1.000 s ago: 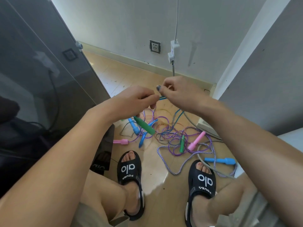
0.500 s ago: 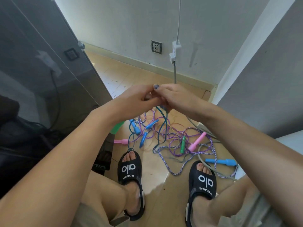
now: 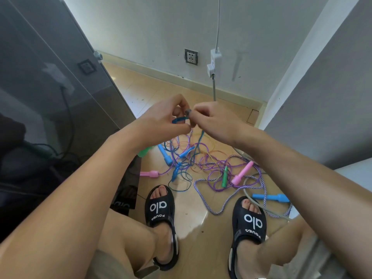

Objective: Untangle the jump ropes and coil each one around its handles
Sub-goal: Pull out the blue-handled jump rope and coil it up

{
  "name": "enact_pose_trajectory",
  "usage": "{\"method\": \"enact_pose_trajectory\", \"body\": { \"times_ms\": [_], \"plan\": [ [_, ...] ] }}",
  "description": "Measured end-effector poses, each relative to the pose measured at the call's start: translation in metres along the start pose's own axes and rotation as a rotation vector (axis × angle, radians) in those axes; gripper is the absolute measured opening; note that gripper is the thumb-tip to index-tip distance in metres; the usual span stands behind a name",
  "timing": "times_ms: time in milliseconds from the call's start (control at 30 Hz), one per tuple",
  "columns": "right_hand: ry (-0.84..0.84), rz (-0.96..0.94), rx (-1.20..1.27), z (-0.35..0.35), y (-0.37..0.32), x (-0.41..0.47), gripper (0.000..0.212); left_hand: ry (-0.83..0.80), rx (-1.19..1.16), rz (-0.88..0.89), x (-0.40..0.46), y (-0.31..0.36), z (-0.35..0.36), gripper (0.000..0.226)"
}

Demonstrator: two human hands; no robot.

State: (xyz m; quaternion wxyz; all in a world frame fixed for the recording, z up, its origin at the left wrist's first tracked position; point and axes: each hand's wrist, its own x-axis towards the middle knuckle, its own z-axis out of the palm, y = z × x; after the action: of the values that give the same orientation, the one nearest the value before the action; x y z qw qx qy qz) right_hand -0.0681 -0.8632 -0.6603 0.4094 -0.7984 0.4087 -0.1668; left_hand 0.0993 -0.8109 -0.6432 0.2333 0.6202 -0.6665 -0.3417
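Observation:
My left hand (image 3: 167,121) and my right hand (image 3: 213,121) are raised together above the floor, both pinching a thin blue jump rope (image 3: 180,119). The rope hangs from my fingers down into a tangled pile of jump ropes (image 3: 203,164) on the floor. In the pile lie blue handles (image 3: 165,156), pink handles (image 3: 241,173) and a green handle (image 3: 224,176). A second green handle (image 3: 145,151) shows just under my left wrist. Another blue handle (image 3: 270,196) lies by my right foot. A purple-and-white braided rope (image 3: 213,206) loops between my feet.
My feet in black sandals (image 3: 160,210) stand on the wooden floor just in front of the pile. A dark glass door (image 3: 60,87) is at the left, a white wall corner (image 3: 298,67) at the right. A wall socket (image 3: 191,57) and a hanging cable (image 3: 214,85) are behind.
My hands first lowered and came together on the blue rope, then drew slightly apart. The green handle shifted left under my left wrist, and the blue rope now hangs looser.

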Motion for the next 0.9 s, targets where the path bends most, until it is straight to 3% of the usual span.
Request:
{"method": "enact_pose_trajectory", "body": {
  "times_ms": [100,200,333,433,500,567,900],
  "plan": [
    [0.081,-0.015,-0.211,-0.017,0.006,0.002,0.044,-0.012,0.083,-0.059,0.0,-0.004,0.0,0.014],
    [0.184,0.093,-0.247,-0.042,0.015,0.006,0.04,0.012,0.117,-0.089,0.001,0.0,-0.002,0.02],
    [0.168,0.135,-0.349,-0.037,0.023,0.006,0.028,-0.026,0.206,-0.021,0.003,0.002,0.006,0.026],
    [0.017,0.035,-0.09,-0.014,0.007,0.004,0.038,-0.044,0.132,0.038,0.003,0.004,0.009,0.018],
    [-0.082,0.031,0.184,-0.007,-0.001,0.002,0.039,-0.041,0.102,0.059,0.003,0.004,0.006,0.017],
    [-0.108,0.06,0.308,-0.009,-0.002,0.002,0.039,-0.046,0.093,0.045,0.003,0.003,0.004,0.017],
    [-0.117,-0.002,0.004,-0.033,0.016,0.003,0.012,-0.072,0.147,-0.046,0.0,-0.006,-0.004,0.025]
  ]
}}
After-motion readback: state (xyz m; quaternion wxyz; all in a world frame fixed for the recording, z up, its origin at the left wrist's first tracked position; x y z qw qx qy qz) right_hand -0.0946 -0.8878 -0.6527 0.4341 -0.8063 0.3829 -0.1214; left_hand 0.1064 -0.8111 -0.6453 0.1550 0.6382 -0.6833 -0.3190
